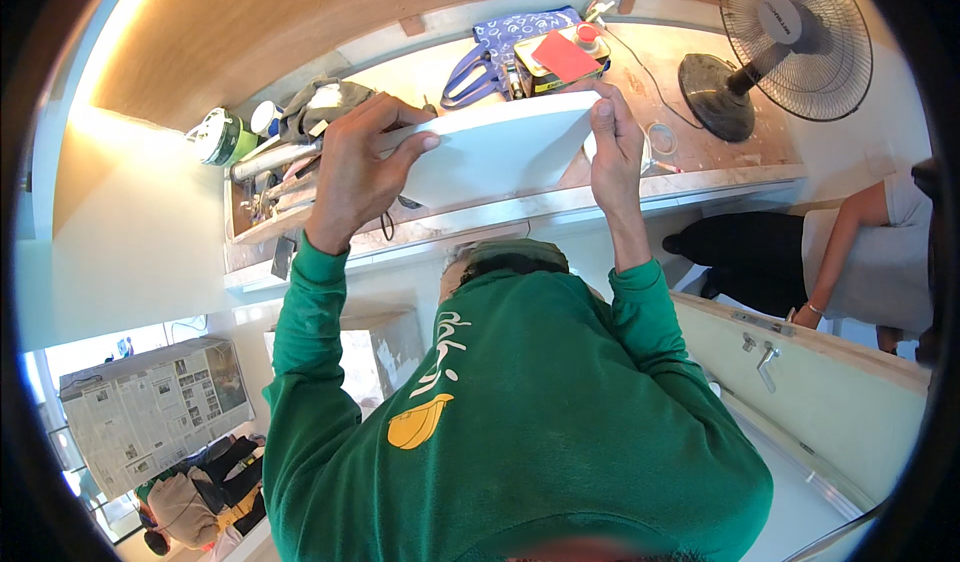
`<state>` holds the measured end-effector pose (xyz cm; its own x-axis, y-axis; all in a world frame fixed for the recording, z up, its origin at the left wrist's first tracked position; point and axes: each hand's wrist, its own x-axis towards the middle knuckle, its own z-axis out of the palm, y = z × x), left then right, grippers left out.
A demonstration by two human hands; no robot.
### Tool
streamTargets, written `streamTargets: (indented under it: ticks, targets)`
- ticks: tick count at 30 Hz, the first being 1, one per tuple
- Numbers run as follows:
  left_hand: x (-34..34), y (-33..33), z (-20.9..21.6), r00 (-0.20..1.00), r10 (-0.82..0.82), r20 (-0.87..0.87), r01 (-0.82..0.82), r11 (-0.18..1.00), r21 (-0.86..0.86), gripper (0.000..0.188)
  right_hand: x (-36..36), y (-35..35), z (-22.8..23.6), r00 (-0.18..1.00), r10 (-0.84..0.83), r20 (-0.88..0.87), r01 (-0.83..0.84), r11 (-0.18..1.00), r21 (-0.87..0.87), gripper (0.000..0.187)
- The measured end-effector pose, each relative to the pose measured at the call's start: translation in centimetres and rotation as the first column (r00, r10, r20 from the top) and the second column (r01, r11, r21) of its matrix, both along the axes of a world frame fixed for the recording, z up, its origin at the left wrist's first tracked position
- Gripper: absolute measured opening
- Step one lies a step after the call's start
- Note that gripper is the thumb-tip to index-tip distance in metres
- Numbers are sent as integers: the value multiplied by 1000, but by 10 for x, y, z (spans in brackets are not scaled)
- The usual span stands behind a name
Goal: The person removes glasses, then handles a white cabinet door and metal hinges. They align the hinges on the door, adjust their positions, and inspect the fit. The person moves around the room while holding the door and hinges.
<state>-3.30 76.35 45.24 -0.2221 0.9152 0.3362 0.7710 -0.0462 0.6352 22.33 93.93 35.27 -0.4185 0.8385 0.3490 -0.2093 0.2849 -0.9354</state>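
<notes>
My two hands hold a thin white sheet [500, 152] up in front of me, above the worktop. It looks stiff, its upper edge bows slightly, and I cannot tell its material. My left hand [358, 162] pinches its left edge between thumb and fingers. At the opposite end, my right hand [617, 147] grips the upper right corner, thumb on the near face and fingers behind. Part of the worktop behind the sheet is hidden by it.
On the worktop [745, 174] stand a black fan [722, 102], a blue patterned bag [520, 30], a red-topped box [565, 57], a roll of tape [662, 139] and a wooden tool tray [262, 230]. A green tub [225, 139] sits far left. Another person [860, 242] stands right, by an open door [800, 382].
</notes>
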Motion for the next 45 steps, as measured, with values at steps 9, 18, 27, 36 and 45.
streamTargets:
  ticks: [9,18,27,36,45]
  targets:
    - [41,33,-11,848,287,-445,-167,943,289,73,-6,-5,-1,996,-84,-40,86,995,46,46]
    - [-21,-23,3,997,20,-71,-19,1000,11,28,-2,7,0,995,-78,68,72,993,89,46]
    - [8,9,-6,822,149,-549,-42,978,203,46,-5,0,1,995,-95,40,90,989,119,44]
    - [55,49,-21,866,159,-475,-24,960,278,54,1,4,-3,995,-92,40,83,979,185,42]
    - [-27,-50,-18,935,152,-320,-97,979,181,37,13,23,10,985,36,169,-56,992,117,34]
